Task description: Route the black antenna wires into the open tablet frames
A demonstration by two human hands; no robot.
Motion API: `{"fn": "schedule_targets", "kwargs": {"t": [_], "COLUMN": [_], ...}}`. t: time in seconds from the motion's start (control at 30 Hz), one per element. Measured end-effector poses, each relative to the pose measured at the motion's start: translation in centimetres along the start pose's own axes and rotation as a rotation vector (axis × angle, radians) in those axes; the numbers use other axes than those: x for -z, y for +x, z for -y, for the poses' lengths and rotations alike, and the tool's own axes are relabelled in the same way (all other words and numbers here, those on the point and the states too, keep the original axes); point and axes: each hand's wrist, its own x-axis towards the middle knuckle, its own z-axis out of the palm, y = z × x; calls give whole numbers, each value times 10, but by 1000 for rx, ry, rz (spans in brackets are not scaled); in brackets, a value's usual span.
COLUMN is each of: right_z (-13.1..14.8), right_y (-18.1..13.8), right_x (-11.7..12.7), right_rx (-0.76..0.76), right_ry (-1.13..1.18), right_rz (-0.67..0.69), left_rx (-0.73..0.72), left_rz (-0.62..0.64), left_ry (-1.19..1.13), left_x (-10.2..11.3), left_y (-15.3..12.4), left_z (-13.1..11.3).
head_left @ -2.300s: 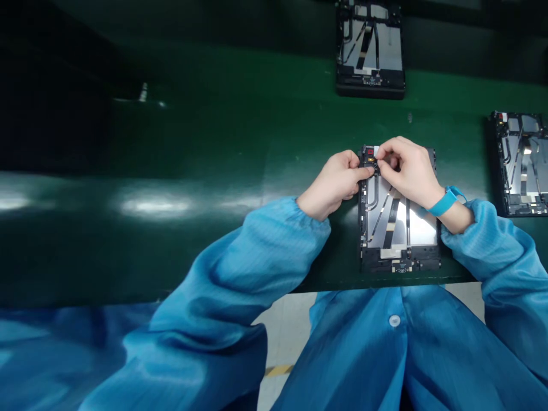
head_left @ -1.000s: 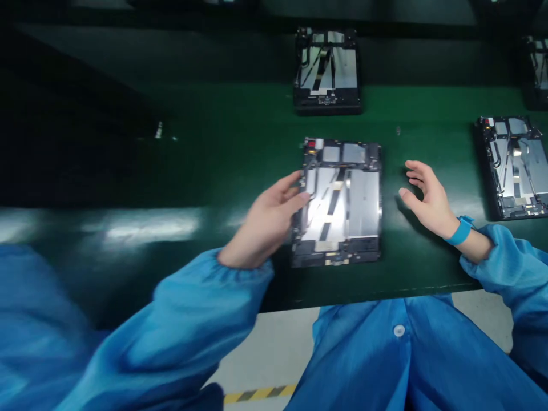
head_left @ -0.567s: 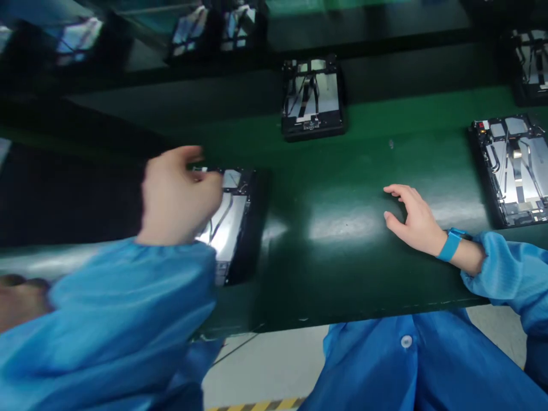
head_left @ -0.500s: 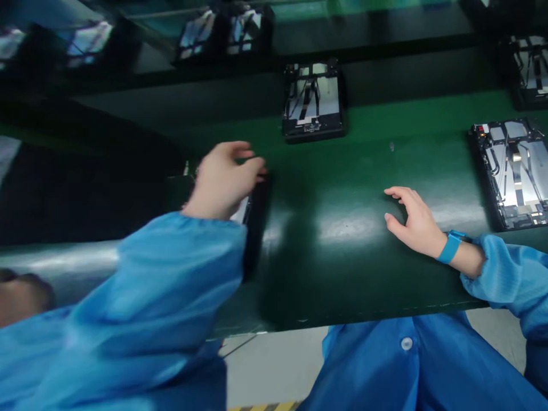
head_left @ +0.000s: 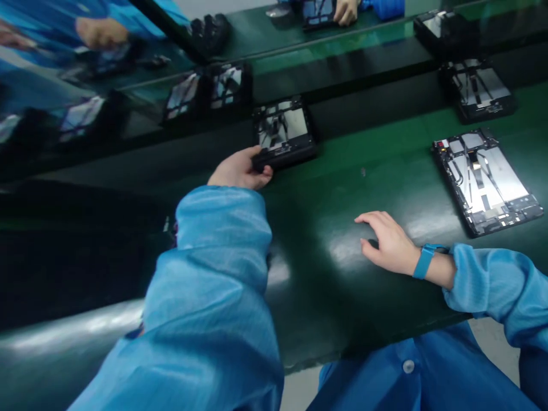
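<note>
My left hand is closed around the near left corner of an opened tablet, its thumb and fingers on the dark edge. The tablet's inside faces up, showing a silver plate and black ribbon cables; it looks thick, perhaps several units stacked. My right hand, wearing a blue wrist strap, hovers over or rests on the green table with thumb and fingers apart and nothing between them. To the right of that hand another opened tablet lies flat.
More opened tablets stand at the back right. Others rest on a raised ledge at the back left, such as a tablet. Across the ledge, a co-worker's hand touches a tablet; another co-worker's hand is blurred at upper left.
My left hand has reached forward to the tablet at the back and taken hold of its corner. My right hand keeps its pose. The view has shifted, showing more of the far side.
</note>
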Motion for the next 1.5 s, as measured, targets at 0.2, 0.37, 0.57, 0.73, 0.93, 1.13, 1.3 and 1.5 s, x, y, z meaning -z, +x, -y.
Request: {"fn": "schedule_targets", "kwargs": {"t": [0.2, 0.37, 0.57, 0.73, 0.93, 1.13, 1.3, 1.5], "right_z": [-2, -9, -43, -56, -28, 2, 13, 13], "right_y": [5, 6, 16, 28, 48, 69, 91, 99], "right_x": [-1, 10, 43, 66, 64, 43, 24, 22], "right_rx": [-7, -61, -152, -161, -42, -127, -178, -107], "right_ry": [-14, 73, 56, 8, -282, -766, -745, -552], "right_rz": [26, -195, -598, -353, -37, 4, 112, 143], "left_rx": [104, 87, 76, 223, -238, -593, -572, -555], "left_rz": [-17, 39, 222, 538, 374, 246, 333, 429], "left_ry": [-218, -391, -510, -218, 510, 1029, 1260, 1254], "left_x": [-14, -25, -27, 2, 27, -25, -55, -47], "left_y": [-25, -77, -196, -274, -279, -254, -250, -237], "left_z": [-15, 5, 93, 151, 149, 98, 63, 58]}}
